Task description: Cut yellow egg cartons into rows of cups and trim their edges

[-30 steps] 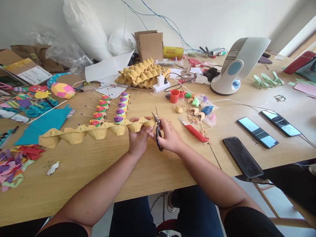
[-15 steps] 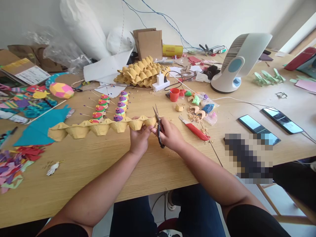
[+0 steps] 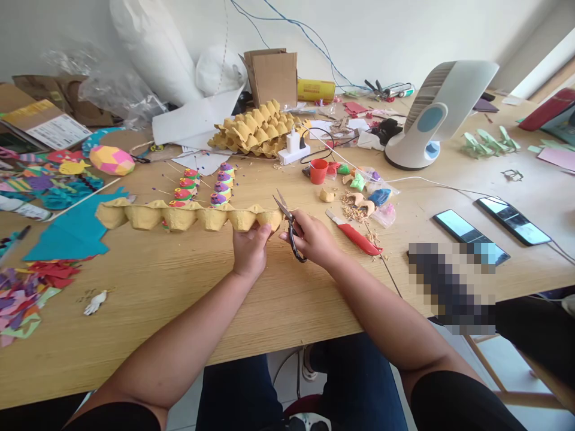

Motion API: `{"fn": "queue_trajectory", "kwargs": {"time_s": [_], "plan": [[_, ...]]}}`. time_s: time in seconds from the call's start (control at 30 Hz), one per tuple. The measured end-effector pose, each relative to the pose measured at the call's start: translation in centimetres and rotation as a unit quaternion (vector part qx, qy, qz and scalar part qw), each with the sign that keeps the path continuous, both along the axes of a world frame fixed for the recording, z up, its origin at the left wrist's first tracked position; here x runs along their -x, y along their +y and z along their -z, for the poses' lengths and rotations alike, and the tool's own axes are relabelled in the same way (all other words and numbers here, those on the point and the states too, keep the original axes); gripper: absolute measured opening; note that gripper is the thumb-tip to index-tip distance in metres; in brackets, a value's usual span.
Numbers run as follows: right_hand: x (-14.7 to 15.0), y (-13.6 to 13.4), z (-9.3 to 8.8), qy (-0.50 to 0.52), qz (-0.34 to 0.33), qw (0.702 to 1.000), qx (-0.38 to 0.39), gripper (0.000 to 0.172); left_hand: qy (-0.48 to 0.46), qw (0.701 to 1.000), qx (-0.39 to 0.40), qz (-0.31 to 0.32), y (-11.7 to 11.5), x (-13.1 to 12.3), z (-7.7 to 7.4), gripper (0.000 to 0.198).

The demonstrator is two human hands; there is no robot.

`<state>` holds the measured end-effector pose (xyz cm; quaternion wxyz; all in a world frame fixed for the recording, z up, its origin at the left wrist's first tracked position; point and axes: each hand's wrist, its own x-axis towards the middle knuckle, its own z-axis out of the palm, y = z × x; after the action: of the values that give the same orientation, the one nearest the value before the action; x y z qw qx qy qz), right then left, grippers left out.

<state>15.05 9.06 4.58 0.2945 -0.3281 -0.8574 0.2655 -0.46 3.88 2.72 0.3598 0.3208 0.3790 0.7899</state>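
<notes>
A long yellow egg carton strip (image 3: 179,219), a single row of several cups, is pinched near its right end by my left hand (image 3: 250,250). It is held above the table and reaches far to the left. My right hand (image 3: 314,239) grips a pair of scissors (image 3: 291,230) by its black handles. The blades are slightly apart and point up and away, close beside the strip's last cup. Behind the strip stand two painted egg carton caterpillars, one red and green (image 3: 185,187), one purple (image 3: 223,187), with pins stuck in them.
A red-handled knife (image 3: 357,238) lies right of my hands near wood-coloured shavings, clay bags and a red cup (image 3: 318,171). Stacked egg cartons (image 3: 254,129) and a power strip (image 3: 293,154) are behind. A white fan (image 3: 433,120) and two phones (image 3: 471,235) are at right; coloured paper scraps lie left.
The egg carton strip has turned more level, its left end raised and shifted slightly right. My left hand has moved slightly left, and the scissors have drawn a little away from the end cup.
</notes>
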Motion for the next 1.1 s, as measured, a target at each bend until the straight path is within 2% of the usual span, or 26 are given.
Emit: {"fn": "queue_trajectory", "kwargs": {"time_s": [0.17, 0.3, 0.5, 0.6, 1.1], "plan": [[-0.19, 0.5, 0.19, -0.006, 0.03, 1.0, 0.008, 0.036, 0.002, 1.0, 0.019, 0.0, -0.1, -0.01, -0.22, 0.055], [-0.41, 0.66, 0.13, 0.014, 0.049, 0.998, 0.023, 0.038, 0.0, 1.0, 0.014, 0.004, -0.16, 0.01, -0.24, 0.059], [-0.44, 0.26, 0.05, 0.016, 0.008, 0.997, -0.07, 0.04, 0.002, 1.0, 0.009, 0.01, -0.13, 0.17, -0.06, 0.057], [-0.39, 0.1, 0.02, 0.009, 0.016, 0.995, -0.098, 0.041, 0.013, 1.0, 0.001, 0.018, -0.09, 0.23, 0.05, 0.056], [-0.78, 0.51, -0.53, -0.022, 0.026, 0.991, -0.126, 0.042, 0.028, 0.999, -0.005, 0.034, -0.04, 0.27, 0.2, 0.056]]}}
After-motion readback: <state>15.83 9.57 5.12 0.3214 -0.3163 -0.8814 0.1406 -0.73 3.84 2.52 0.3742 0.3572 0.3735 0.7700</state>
